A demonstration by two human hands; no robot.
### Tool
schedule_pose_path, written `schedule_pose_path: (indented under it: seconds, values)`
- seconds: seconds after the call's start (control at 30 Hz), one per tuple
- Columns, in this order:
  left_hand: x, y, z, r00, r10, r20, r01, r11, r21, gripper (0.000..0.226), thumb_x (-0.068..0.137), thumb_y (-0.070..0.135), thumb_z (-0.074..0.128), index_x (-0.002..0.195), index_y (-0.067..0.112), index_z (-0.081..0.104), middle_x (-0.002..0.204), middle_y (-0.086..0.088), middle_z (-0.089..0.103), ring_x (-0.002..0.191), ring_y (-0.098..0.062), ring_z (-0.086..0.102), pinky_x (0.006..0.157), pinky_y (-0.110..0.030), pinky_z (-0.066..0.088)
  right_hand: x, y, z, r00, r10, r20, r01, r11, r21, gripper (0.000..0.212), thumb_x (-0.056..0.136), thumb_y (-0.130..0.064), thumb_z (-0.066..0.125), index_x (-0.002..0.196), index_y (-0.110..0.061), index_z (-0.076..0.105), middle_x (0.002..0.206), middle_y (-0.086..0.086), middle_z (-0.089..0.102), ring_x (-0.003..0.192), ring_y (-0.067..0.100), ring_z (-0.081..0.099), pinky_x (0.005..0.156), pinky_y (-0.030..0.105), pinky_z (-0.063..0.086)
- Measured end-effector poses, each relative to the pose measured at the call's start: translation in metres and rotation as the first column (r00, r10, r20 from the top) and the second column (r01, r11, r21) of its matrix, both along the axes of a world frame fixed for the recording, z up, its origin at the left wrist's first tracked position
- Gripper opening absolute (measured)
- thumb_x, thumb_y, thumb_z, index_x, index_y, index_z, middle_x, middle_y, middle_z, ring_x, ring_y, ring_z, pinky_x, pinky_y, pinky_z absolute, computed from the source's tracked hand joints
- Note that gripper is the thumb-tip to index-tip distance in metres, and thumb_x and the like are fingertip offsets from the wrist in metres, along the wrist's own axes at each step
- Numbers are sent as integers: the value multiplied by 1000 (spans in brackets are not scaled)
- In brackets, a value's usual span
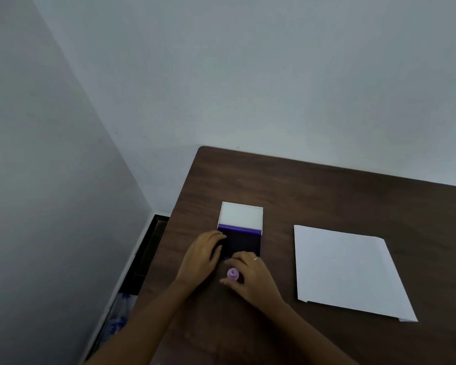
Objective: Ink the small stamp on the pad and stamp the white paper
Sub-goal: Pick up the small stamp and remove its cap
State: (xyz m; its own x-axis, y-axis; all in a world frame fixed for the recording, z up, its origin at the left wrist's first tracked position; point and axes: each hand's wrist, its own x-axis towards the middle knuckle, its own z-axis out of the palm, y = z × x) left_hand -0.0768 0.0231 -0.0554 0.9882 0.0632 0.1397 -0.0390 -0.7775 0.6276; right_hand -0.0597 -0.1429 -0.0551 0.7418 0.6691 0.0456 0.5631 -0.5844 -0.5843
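Observation:
An ink pad (244,243) lies open on the dark wooden table (327,196), its white lid (241,214) folded back and its dark purple surface facing up. My left hand (202,256) rests on the pad's left edge, fingers curled against it. Just in front of the pad, my right hand (253,279) grips the small stamp (232,273) by its sides; its lilac round top shows between thumb and fingers. The stamp is at the pad's near edge, its base hidden. The white paper (350,270) lies flat to the right, apart from both hands.
The table's left edge runs close to my left arm, with a gap down to the floor and a wall beyond. Some bluish plastic (119,312) lies on the floor there. A pale wall stands behind the table's far edge.

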Motion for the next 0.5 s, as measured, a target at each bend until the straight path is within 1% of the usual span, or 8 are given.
schedule_pose_path:
  seconds: [0.07,0.13,0.2,0.27,0.33,0.37,0.43,0.5]
  values:
    - [-9,-5,1,999,34,-15,-34,998,-45,29,88,7,53,117,10,55,122,-11,58,114,-17,51,99,-23,33,-5,0,-3,1000,2,-16,-3,999,-50,35,85,-31,56,116,-14,53,125,6,55,114,18,48,93,22,30]
    - [-18,-8,2,997,67,-43,-71,991,-109,27,89,6,51,116,11,55,118,-10,60,110,-15,52,96,-22,36,-7,0,-4,994,-49,-97,43,997,-63,30,88,-24,53,116,-12,52,125,6,54,112,17,47,91,22,36]
    - [-25,-12,6,992,96,-81,-110,975,-194,25,90,6,51,114,12,56,116,-8,61,107,-12,53,92,-21,39,-6,2,-1,977,-102,-188,97,995,-34,25,87,-19,54,111,-10,55,119,8,56,107,16,49,91,26,41]
    - [-30,-17,10,983,103,-151,-146,937,-316,25,89,7,53,114,13,56,115,-7,60,107,-14,54,93,-24,40,-5,4,5,933,-184,-310,206,978,41,16,85,-15,58,100,-10,60,108,8,61,94,11,53,90,29,46]
    - [-34,-21,14,971,82,-225,-171,896,-411,29,86,11,59,115,13,55,116,-6,59,108,-16,55,95,-29,42,-5,5,13,815,-296,-499,408,904,128,12,82,-13,62,94,-10,62,97,5,63,83,3,55,87,29,49]
    - [-36,-23,15,966,68,-248,-177,874,-452,32,84,12,62,115,14,56,116,-6,59,108,-17,55,96,-30,42,-5,5,16,742,-327,-585,497,854,154,14,81,-14,65,94,-12,63,94,3,64,81,1,56,82,25,50]
    - [-39,-28,17,970,53,-239,-173,839,-515,34,80,11,67,112,17,57,113,-5,61,106,-15,57,94,-26,44,-5,3,21,619,-339,-708,623,761,181,16,77,-17,69,92,-17,64,90,-1,65,82,3,58,70,15,46]
    - [-39,-33,19,974,70,-214,-178,821,-542,33,79,10,68,109,18,59,109,-4,63,102,-12,58,89,-20,45,-5,1,25,511,-298,-806,700,688,189,19,74,-20,72,90,-20,64,90,-1,67,86,10,60,68,16,46]
